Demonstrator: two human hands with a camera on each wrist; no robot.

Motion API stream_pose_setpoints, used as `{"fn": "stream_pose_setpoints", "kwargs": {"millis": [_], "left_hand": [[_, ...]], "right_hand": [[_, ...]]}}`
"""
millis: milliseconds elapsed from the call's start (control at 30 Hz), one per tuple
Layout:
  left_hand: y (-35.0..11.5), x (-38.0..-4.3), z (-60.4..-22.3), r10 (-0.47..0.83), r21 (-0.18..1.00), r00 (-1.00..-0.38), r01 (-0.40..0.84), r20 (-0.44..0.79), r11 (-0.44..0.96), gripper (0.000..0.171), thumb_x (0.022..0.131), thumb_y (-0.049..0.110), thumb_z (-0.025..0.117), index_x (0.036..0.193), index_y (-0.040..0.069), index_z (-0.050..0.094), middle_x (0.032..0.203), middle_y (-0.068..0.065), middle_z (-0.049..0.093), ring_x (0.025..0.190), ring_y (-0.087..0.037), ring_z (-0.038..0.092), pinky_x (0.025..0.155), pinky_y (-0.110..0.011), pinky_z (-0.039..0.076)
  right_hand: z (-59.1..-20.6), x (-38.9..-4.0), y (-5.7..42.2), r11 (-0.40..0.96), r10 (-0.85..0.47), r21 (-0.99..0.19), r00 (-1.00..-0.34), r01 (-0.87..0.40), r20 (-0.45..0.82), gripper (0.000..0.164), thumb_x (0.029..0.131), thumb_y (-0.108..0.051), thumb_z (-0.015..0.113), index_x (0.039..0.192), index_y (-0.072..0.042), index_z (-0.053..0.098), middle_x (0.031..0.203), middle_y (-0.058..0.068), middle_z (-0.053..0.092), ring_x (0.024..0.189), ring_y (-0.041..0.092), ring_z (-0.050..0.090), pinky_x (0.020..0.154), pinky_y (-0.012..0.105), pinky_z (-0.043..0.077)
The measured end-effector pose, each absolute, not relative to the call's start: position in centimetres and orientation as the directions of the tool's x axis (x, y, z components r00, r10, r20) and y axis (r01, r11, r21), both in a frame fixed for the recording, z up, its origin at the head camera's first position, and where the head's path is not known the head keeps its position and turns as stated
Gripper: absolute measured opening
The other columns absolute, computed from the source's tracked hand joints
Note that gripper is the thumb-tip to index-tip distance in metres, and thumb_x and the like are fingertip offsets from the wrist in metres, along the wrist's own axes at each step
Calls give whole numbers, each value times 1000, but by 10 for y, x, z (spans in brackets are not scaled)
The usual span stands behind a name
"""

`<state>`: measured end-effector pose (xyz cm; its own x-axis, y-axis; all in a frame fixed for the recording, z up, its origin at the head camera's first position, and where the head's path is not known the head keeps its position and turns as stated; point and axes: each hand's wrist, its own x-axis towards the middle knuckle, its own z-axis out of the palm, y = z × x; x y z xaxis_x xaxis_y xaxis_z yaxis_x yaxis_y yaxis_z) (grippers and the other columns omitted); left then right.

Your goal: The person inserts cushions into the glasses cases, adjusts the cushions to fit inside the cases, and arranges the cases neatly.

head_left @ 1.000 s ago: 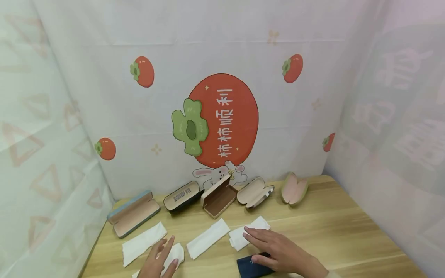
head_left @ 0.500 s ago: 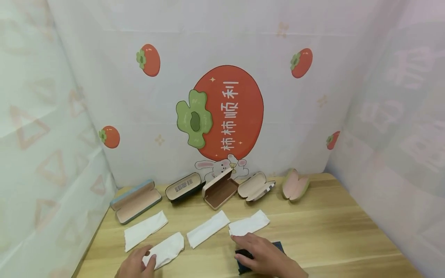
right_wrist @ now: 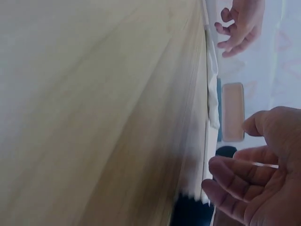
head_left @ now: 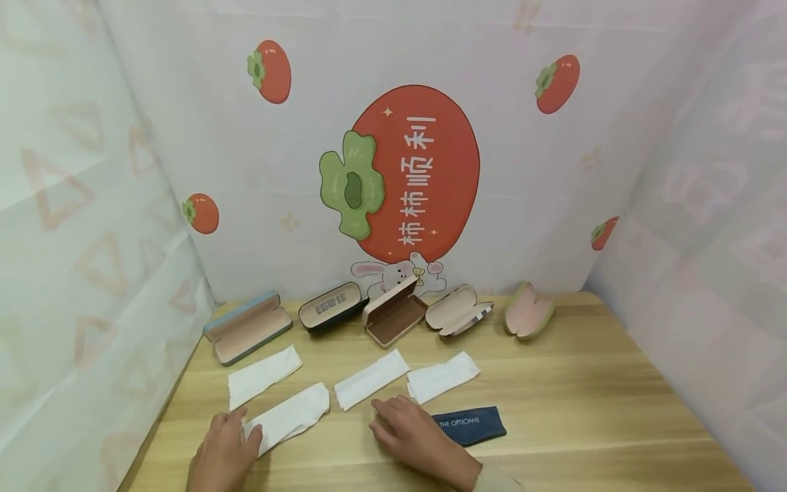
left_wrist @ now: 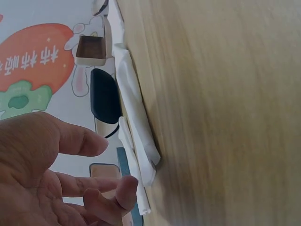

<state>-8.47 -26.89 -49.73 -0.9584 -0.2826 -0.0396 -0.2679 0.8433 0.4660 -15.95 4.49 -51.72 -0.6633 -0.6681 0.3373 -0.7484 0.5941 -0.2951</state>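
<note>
In the head view my left hand (head_left: 223, 447) is by the near-left end of a folded white cloth (head_left: 292, 413). The left wrist view shows that hand (left_wrist: 61, 174) with loosely bent fingers and nothing between them, apart from the cloth. My right hand (head_left: 408, 427) hovers low over the table, just left of a flat navy cloth (head_left: 472, 425) printed "THE OPTICIANS", and covers its left end. In the right wrist view, the right hand's relaxed fingers (right_wrist: 230, 179) hold nothing, and the navy cloth's jagged edge (right_wrist: 193, 207) appears below.
More folded white cloths lie behind: left (head_left: 264, 376), middle (head_left: 371, 378) and right (head_left: 444, 377). Along the back stand opened glasses cases: blue (head_left: 252, 331), black (head_left: 332, 306), brown-lined (head_left: 396, 318), cream-lined (head_left: 455, 314), green with pink lining (head_left: 529, 314). A printed curtain (head_left: 295, 171) encloses the wooden table (head_left: 584, 410).
My right hand has left the navy cloth and shifted left, so its lettering shows. The left hand has drawn back leftward from the white cloth. The head view has tilted down.
</note>
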Motion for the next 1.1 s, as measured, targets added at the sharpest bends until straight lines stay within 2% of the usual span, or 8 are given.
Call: {"fn": "stream_pose_setpoints", "kwargs": {"millis": [267,367,500,667,733,933,1100], "left_hand": [[-273,-90,-499,-279,452,-953,-303,-120,839,53,88,32,53,126,-6,49,118,-28,48,90,-32,55,69,-47,46],[-273,-91,-500,-277,438,-953,-301,-119,847,52,88,31,53,124,-7,49,117,-28,47,89,-32,54,68,-46,46],[-273,-92,-505,-285,438,-951,-307,-116,845,49,88,30,51,120,-8,50,118,-30,44,93,-38,55,69,-49,46],[-269,-92,-510,-311,440,-944,-327,-111,836,53,89,31,50,125,-9,48,121,-31,40,97,-44,55,71,-52,47],[-268,-92,-511,-320,443,-942,-332,-105,833,53,88,30,51,125,-8,48,120,-29,40,94,-42,56,70,-51,47],[-266,-89,-515,-329,462,-942,-323,-69,826,48,88,29,54,120,-7,51,114,-25,42,81,-32,57,62,-43,46],[-266,-90,-517,-335,455,-941,-318,-45,832,45,87,26,56,118,-5,52,114,-26,42,82,-34,58,60,-44,46]], "right_hand": [[-509,-168,-1,637,-605,-352,-728,-685,322,27,91,-27,56,108,-8,66,83,-2,66,79,10,59,69,22,48],[-508,-174,-18,674,-549,-379,-773,-634,317,17,90,-27,57,85,-13,67,67,-7,55,66,7,51,56,19,40],[-512,-180,-37,721,-455,-405,-825,-562,335,23,89,-29,59,68,-19,57,59,-10,40,59,5,41,48,18,28],[-518,-183,-55,770,-385,-383,-851,-509,357,19,88,-34,59,77,-21,65,64,-9,49,63,7,48,47,19,32],[-519,-185,-61,783,-375,-378,-860,-494,346,20,88,-37,58,79,-22,67,68,-9,52,67,8,51,48,21,35],[-519,-189,-76,803,-397,-378,-887,-461,237,32,89,-42,56,66,-19,55,71,-4,51,69,13,50,46,27,33],[-521,-191,-82,829,-383,-370,-908,-419,169,32,89,-43,56,72,-17,50,72,-1,49,69,15,48,46,28,35]]}}
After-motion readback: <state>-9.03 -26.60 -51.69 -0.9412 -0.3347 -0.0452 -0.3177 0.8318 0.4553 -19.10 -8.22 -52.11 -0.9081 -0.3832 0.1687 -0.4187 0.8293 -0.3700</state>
